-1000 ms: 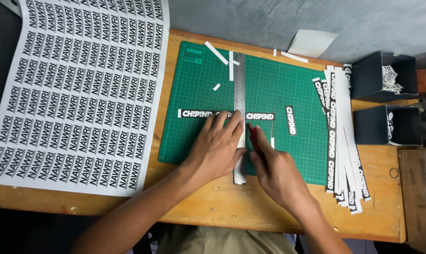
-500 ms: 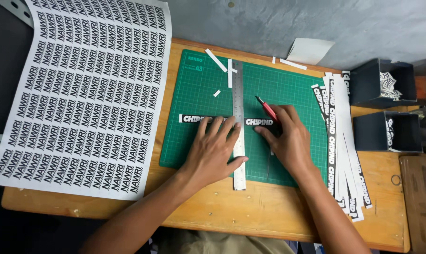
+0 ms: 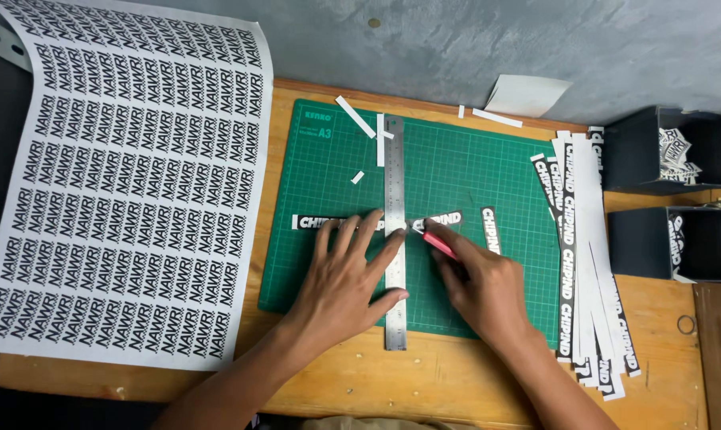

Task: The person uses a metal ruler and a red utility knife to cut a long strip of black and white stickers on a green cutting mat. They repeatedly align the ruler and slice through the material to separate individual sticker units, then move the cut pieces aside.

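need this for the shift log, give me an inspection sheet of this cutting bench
surface: wooden table with a green cutting mat on it
job's things: steel ruler upright across a black label strip; red knife at the ruler's right edge
clutter: white offcuts; cut strips piled right of the mat; large printed sheet at left
fingers: left hand flat on the ruler; right hand holds the knife
cables: nothing seen
surroundings: two dark bins at right, grey floor

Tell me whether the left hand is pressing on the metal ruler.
Yes, the left hand lies flat with its fingers spread over the metal ruler on the green cutting mat.
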